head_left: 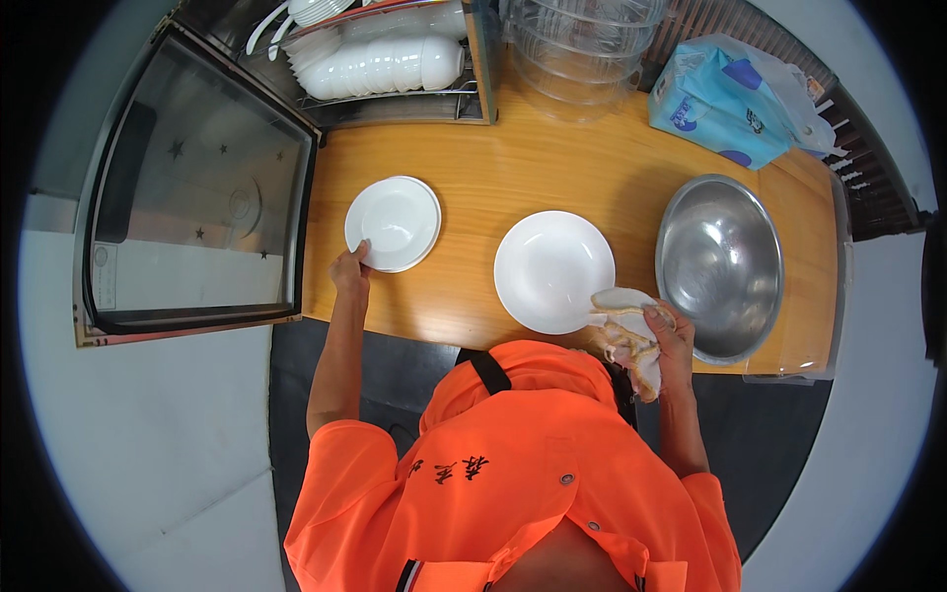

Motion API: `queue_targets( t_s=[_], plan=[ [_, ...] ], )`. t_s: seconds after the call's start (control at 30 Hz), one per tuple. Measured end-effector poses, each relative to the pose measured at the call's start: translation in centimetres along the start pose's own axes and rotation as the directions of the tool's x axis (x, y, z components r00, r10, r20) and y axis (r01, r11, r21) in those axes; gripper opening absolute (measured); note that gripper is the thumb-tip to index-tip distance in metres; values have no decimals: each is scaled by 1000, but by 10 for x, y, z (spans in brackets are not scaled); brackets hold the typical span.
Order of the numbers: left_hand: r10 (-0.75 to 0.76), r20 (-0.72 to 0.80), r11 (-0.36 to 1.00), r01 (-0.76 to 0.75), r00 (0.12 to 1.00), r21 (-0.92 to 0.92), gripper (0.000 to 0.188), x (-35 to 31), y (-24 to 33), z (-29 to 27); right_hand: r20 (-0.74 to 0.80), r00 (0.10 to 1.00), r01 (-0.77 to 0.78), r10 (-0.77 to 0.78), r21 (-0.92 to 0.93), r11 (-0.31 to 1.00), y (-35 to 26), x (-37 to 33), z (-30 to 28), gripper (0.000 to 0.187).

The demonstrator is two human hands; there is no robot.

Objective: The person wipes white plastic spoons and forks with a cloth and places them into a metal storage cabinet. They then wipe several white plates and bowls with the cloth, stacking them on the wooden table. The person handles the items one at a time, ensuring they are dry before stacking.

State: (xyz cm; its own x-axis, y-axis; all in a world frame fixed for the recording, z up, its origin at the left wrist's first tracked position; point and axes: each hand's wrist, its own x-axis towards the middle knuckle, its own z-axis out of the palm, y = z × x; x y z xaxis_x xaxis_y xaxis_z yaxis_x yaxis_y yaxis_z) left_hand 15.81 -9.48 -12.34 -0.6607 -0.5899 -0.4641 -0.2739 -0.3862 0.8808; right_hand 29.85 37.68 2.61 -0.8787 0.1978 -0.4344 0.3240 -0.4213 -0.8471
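At the left of the wooden table, my left hand (352,266) grips the near-left rim of a small white plate (393,222). A second rim shows beneath it, so it seems to lie on another plate. My right hand (673,335) is closed round a crumpled cloth (631,331), whitish with a tan edge, which hangs near the table's front edge. Just left of the cloth lies a larger white plate (554,271), its lower right rim close to the cloth or touching it. To the right of my right hand stands a wide steel bowl (720,266).
A cabinet with its glass door (197,197) swung out stands at the left. White bowls (385,67) fill its rack at the back. Clear plastic containers (582,49) are stacked behind the table (473,158). A blue tissue pack (725,99) lies at the back right.
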Motion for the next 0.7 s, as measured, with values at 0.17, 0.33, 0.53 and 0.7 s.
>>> queue_targets(
  t_s=[0.17,0.33,0.53,0.7],
  plan=[
    [27,-49,983,-17,998,181,19,2,-2,7,-51,997,56,-56,-7,998,-1,-8,-12,25],
    [190,37,542,-136,981,829,32,4,17,9,-100,993,58,-56,10,998,0,-14,-19,23],
    [308,158,40,-179,938,983,49,-1,26,10,-116,993,-8,11,27,1000,5,-23,-25,22],
    [311,253,-93,-236,916,967,55,-7,28,19,-144,989,-40,42,18,999,21,-23,-30,24]
  ],
)
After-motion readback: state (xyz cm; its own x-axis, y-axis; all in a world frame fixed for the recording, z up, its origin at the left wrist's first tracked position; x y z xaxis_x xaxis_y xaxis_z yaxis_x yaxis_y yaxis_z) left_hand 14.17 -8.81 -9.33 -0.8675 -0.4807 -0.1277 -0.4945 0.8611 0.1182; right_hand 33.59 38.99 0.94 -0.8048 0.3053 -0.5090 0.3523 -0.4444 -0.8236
